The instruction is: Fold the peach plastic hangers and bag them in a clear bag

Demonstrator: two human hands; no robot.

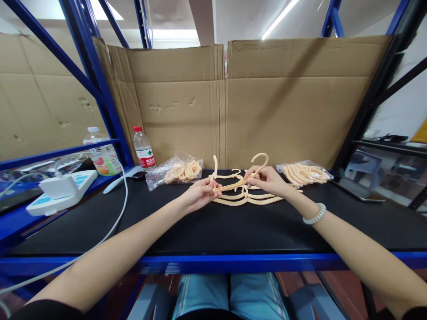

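Observation:
Both my hands hold one beige plastic hanger (233,184) just above the black work surface (213,226). My left hand (200,193) is closed on its left end. At the base of the curved hook, my right hand (268,180) pinches the middle of the same hanger. Under it lies a small stack of like hangers (247,198) flat on the surface. A bead bracelet (313,215) is on my right wrist.
Two clear bags of beige hanger parts lie at the back: one on the left (180,171), one on the right (305,173). A water bottle (143,149) stands left of them. Cardboard (233,102) walls the rear. A white cable (116,213) and charger (62,189) lie left.

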